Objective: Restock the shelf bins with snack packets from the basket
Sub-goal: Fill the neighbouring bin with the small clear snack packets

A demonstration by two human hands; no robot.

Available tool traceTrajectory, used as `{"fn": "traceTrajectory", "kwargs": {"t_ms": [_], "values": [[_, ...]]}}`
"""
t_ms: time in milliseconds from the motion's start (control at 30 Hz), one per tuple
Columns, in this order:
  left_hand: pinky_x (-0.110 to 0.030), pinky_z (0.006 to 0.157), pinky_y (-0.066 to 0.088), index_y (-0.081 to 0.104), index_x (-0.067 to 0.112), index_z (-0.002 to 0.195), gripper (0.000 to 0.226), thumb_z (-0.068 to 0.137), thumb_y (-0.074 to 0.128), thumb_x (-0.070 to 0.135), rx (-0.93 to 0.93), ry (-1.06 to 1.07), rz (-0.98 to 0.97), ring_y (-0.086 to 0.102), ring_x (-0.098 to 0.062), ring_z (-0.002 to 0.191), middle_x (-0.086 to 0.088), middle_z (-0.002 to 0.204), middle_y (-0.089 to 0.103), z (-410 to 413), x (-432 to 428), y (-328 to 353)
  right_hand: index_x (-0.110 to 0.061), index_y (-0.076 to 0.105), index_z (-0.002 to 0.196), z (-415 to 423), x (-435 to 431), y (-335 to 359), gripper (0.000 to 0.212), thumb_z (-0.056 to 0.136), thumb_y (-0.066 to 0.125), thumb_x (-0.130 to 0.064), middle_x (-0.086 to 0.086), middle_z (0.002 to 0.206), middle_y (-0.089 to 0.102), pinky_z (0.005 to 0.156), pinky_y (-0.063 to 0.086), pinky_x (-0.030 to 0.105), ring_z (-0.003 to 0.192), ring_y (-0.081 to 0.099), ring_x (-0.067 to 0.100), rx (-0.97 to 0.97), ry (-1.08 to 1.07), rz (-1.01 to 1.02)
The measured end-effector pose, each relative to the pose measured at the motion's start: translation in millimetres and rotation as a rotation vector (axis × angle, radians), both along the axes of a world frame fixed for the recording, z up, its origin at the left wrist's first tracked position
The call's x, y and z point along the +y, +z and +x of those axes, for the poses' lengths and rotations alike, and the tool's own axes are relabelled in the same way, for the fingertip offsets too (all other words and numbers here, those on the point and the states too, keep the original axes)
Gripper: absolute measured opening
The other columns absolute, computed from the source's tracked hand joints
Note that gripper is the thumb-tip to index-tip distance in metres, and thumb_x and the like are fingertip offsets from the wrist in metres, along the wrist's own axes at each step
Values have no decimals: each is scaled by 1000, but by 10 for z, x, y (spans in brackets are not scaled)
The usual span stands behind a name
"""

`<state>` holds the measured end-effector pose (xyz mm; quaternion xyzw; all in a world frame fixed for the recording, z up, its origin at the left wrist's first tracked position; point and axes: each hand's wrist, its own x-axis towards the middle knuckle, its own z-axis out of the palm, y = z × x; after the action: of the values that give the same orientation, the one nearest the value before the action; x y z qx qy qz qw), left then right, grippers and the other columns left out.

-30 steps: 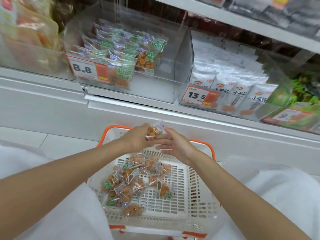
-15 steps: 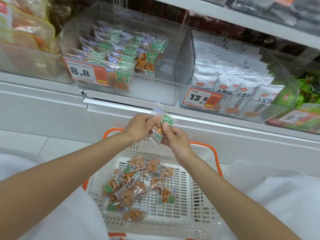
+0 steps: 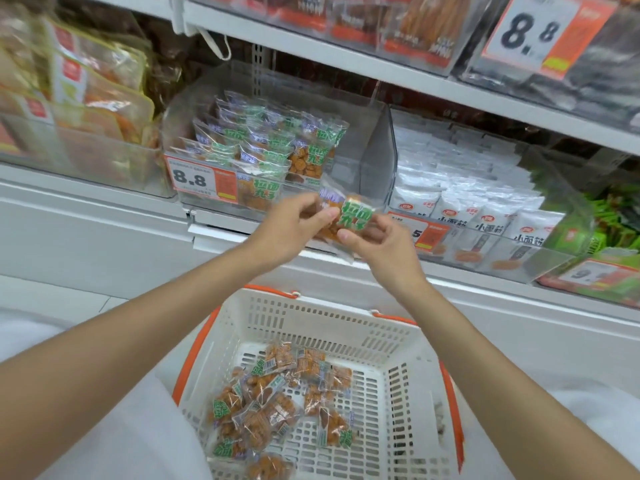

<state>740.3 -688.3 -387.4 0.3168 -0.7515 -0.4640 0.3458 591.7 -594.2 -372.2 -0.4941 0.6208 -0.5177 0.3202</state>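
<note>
Both hands pinch one snack packet (image 3: 350,216) between them: the left hand (image 3: 294,225) nips its left end and the right hand (image 3: 379,245) its lower right edge, probably to hold it flat with the label facing out. The packet hangs just in front of the front right corner of the clear shelf bin (image 3: 375,157), whose right side has bare room beside the standing rows of matching packets (image 3: 273,147), so that gap looks like its destination. More packets (image 3: 270,403) lie on the basket's (image 3: 311,317) floor, towards its left side.
</note>
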Motion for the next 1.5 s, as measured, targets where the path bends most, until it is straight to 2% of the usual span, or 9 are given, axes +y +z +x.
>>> {"fn": "traceTrajectory", "kwargs": {"t_ms": [200,367,533,667,867,967,1100,1267,1500], "values": [[-27,85,51,61,15,119,37,88,70,31,-11,205,-267,63,-15,96,-1,109,66,-65,-761,667,-13,68,103,-104,-875,519,23,81,77,-16,-2,97,74,79,55,31,91,71,14,210,-54,-74],[-44,107,39,47,22,141,48,96,55,36,-574,310,-396,50,-28,128,-6,141,53,-51,-1440,649,-10,62,90,-233,-1615,170,25,77,82,-18,10,97,71,82,58,43,89,70,28,275,-74,319],[-52,114,23,36,32,148,45,103,35,29,-979,207,-433,44,-30,132,-6,144,50,65,-1542,466,-9,48,99,-137,-1896,61,41,81,79,-30,7,92,58,64,50,30,84,59,22,498,-58,539],[-50,113,29,33,33,150,47,103,31,26,-911,199,-424,46,-30,130,-5,150,44,169,-1512,411,-13,40,107,-92,-1960,68,46,83,77,-29,7,100,52,52,42,23,89,55,20,487,-76,564],[-48,104,39,51,21,139,40,102,37,25,-745,280,-432,59,-32,110,-12,122,65,158,-1392,482,-8,50,101,-108,-1860,116,38,81,77,-27,11,96,61,87,57,38,88,63,24,377,-51,583],[-46,97,44,63,17,123,32,98,43,22,-582,424,-525,57,-30,111,-7,118,66,136,-1261,496,-9,52,90,-90,-1665,261,25,85,72,-23,9,83,56,65,50,30,72,56,21,433,-56,538],[-41,72,49,55,20,97,7,89,54,20,-358,484,-531,58,-22,82,2,85,61,87,-824,507,-5,56,128,-15,-1279,321,39,89,60,-9,7,114,60,90,47,29,102,58,20,618,-154,59],[-42,64,45,50,17,84,8,82,57,15,-284,423,-341,55,-28,70,2,64,53,23,-289,376,-7,70,96,147,-785,109,23,78,59,2,4,91,65,71,43,19,69,53,9,640,-121,-392],[-36,66,49,51,24,91,13,82,61,25,-702,166,-102,61,-25,76,-1,77,64,118,70,-597,-12,69,96,83,-88,-981,18,86,58,-3,-12,79,61,64,42,15,59,52,-2,472,3,88]]}}
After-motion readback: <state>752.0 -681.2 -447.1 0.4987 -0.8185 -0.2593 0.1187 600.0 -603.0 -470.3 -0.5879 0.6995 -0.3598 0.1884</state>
